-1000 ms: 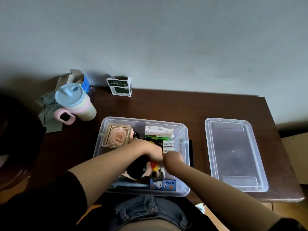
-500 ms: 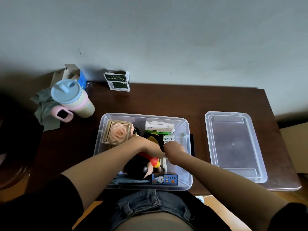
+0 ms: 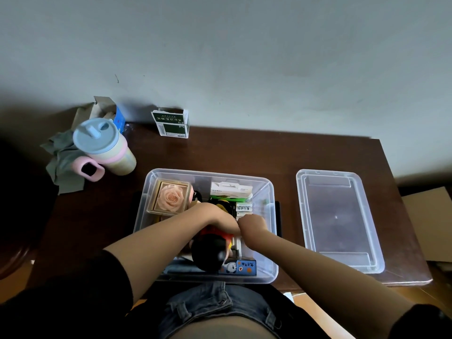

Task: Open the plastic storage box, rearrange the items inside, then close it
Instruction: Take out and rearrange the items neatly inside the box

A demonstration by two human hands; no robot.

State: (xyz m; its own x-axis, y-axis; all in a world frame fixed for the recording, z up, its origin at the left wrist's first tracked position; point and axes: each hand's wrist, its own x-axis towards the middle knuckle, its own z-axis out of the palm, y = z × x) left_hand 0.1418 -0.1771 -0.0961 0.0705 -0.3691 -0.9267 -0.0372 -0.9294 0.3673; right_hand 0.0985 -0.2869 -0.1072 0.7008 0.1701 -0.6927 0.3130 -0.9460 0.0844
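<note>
While both hands reach into the box, fingers stay hidden.

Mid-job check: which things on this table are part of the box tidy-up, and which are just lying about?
Part of the job:
- storage box, open
- lid, lying right of the box
- rose case, doll, panda box, white carton, all inside
- left hand and right hand, both in the box

Lying about:
- lidded cup
- grey cloth
- green carton
- open blue carton
</note>
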